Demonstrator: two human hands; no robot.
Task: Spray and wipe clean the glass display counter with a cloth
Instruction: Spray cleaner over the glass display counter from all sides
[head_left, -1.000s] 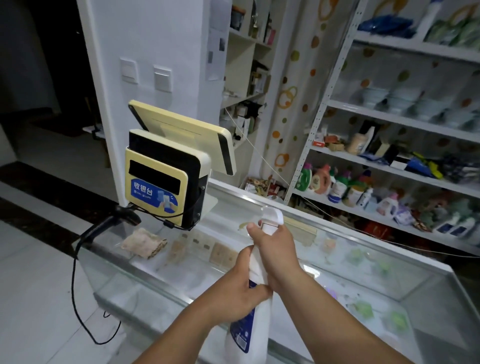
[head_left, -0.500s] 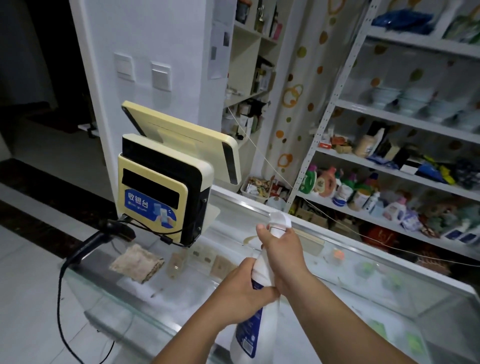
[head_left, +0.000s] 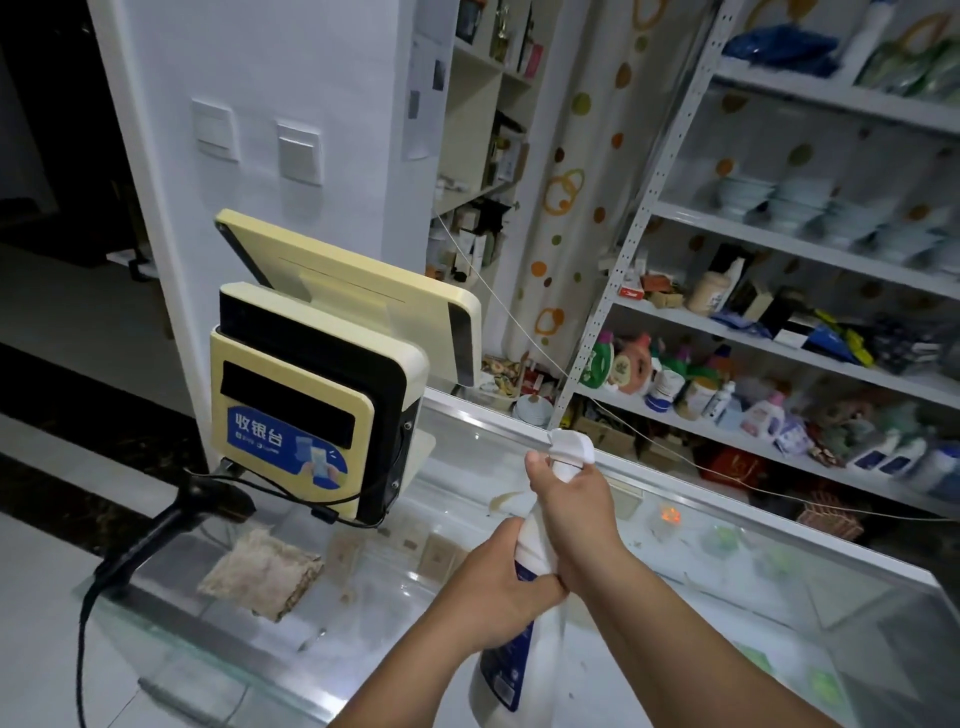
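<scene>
Glass display surface (head_left: 727, 597) below, stocked shelves (head_left: 779, 249) behind.
Cash register (head_left: 311, 395) at its left end; spray bottle (head_left: 540, 675) above the glass, my left hand (head_left: 493, 592) gripping its body, right hand (head_left: 571, 514) round its neck; cloth (head_left: 262, 574) lies beside the register.

Two bare arms in shot: left forearm (head_left: 395, 680) at lower centre, right forearm (head_left: 691, 639) at lower right, both uncovered right down to the frame's bottom edge. Left grip (head_left: 493, 597) and right grip (head_left: 576, 514) are bare hands.

Yellow cash register (head_left: 311, 395), stocked shelves (head_left: 779, 332)
</scene>
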